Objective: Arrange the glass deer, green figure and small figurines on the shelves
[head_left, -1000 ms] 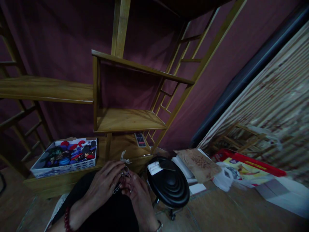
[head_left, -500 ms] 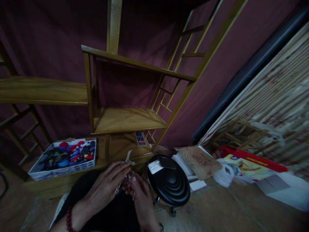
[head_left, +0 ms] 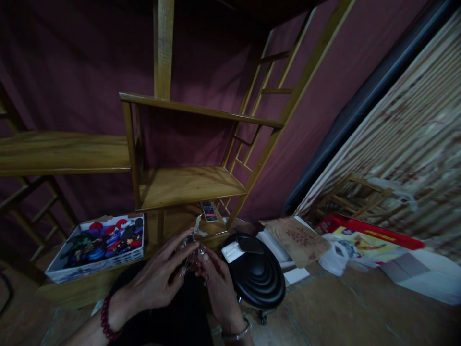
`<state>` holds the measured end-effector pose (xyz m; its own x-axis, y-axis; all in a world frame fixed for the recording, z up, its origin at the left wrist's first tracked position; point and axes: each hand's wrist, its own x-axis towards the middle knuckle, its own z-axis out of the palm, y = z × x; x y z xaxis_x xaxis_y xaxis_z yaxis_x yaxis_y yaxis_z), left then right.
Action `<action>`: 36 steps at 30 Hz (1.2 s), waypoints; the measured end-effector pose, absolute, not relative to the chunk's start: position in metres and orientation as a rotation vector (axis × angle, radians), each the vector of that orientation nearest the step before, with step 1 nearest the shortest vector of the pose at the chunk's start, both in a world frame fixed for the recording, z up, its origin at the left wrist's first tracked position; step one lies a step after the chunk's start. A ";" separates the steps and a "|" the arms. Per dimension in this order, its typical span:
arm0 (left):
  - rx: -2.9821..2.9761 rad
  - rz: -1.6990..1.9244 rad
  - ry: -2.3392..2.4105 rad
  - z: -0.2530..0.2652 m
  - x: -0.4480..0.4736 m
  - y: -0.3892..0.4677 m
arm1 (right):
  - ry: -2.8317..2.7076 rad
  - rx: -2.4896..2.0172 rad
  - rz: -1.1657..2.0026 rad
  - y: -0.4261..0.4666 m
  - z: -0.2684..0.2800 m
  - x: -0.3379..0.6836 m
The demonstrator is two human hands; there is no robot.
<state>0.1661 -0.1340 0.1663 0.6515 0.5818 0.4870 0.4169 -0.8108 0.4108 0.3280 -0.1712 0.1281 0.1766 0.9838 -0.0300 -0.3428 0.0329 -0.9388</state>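
Observation:
Above my dark-clothed lap, a small shiny object (head_left: 190, 259) with glints like clear plastic or metal is held between both hands; dim light and fingers hide its kind. My left hand (head_left: 162, 276), a dark red bead bracelet at its wrist, curls over it from the left. From the right, my right hand (head_left: 220, 288) pinches its other side with bent fingers, a bracelet on that wrist too. A crumpled whitish strip (head_left: 199, 228) sticks up beyond the left fingertips.
A white box (head_left: 95, 269) of colourful figures sits on the low wooden shelf at left. A black round stool (head_left: 257, 283) carries a phone (head_left: 250, 245) and a white item (head_left: 231, 251). Flattened cardboard (head_left: 293, 240), a plastic bag (head_left: 333, 257) and a red-yellow box (head_left: 374, 240) lie right.
The view has tilted slightly upward. My fingers have shifted on the shiny object, my left fingers spreading a little, and the whitish strip now bends more to the right.

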 end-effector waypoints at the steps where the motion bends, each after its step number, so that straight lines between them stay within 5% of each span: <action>1: 2.587 0.911 0.787 0.167 0.165 -0.133 | -0.835 -1.024 1.214 -0.170 0.130 0.328; 18: 1.613 0.844 0.401 0.174 0.154 -0.121 | -1.002 -1.013 1.131 -0.160 0.148 0.324; 36: 1.278 0.915 0.830 0.178 0.155 -0.115 | -1.127 -1.066 1.174 -0.161 0.159 0.311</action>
